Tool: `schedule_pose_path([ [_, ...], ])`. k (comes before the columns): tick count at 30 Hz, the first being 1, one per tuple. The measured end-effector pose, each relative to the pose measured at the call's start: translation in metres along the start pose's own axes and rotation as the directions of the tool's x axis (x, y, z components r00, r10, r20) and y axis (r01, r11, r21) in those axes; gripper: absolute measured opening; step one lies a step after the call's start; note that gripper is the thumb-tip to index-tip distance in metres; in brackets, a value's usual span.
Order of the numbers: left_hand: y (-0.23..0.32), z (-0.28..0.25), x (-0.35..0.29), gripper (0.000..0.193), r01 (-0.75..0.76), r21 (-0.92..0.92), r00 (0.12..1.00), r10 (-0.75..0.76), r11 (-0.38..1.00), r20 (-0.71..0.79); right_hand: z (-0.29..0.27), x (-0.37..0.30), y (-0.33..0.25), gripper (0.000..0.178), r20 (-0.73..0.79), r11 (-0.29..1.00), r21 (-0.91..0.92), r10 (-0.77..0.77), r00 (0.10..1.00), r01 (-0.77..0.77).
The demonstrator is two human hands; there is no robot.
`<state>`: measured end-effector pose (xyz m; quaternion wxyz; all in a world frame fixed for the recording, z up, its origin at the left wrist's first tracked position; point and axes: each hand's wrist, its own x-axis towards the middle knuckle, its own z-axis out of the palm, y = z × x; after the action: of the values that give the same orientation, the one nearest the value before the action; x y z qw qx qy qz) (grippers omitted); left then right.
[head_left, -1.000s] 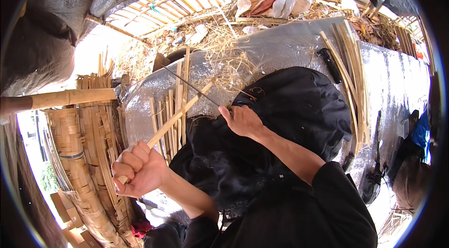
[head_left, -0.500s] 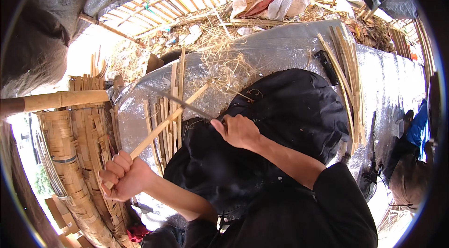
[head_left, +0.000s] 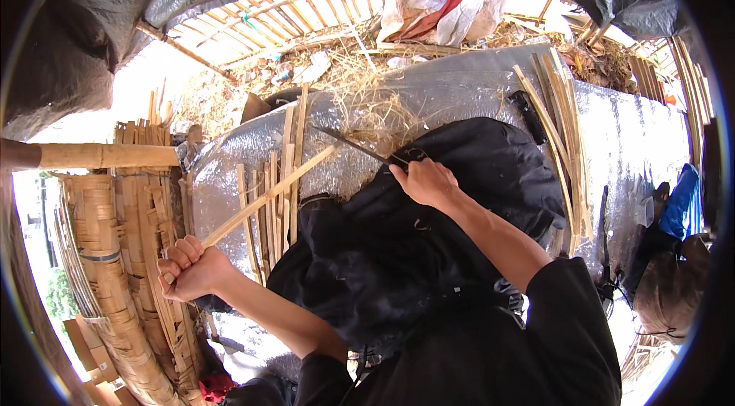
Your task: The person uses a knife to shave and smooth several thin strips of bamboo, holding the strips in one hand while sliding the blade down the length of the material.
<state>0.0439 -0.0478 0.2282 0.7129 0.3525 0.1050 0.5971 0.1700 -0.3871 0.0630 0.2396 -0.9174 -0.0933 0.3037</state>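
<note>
My left hand (head_left: 191,268) is closed in a fist round one end of a pale bamboo strip (head_left: 268,195), which slants up and away to the right. In my right hand (head_left: 429,182) is a knife by its handle; its long, thin dark blade (head_left: 348,143) points up and left. The blade lies just beyond the strip's far end, and I see a small gap between them. Black cloth (head_left: 467,169) covers my lap below the knife. Curly bamboo shavings (head_left: 383,111) are heaped past the blade.
Several cut strips (head_left: 298,130) lie left of my lap, and another bundle (head_left: 570,115) lies right, beside a black elongated object (head_left: 528,117). Silvery sheeting (head_left: 628,123) covers the ground. Rolled split bamboo (head_left: 99,222) stands at the left, under a horizontal bamboo pole (head_left: 111,156).
My right hand and the knife have moved up and right, so the blade no longer crosses the strip. My left hand and the strip have shifted only slightly.
</note>
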Motion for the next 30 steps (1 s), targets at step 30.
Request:
schedule_pose_path([
  [30, -0.015, 0.043, -0.054, 0.050, -0.122, 0.098, 0.953, 0.089, 0.988, 0.289, 0.042, -0.056, -0.046, 0.056, -0.179, 0.942, 0.196, -0.240, 0.954, 0.274],
])
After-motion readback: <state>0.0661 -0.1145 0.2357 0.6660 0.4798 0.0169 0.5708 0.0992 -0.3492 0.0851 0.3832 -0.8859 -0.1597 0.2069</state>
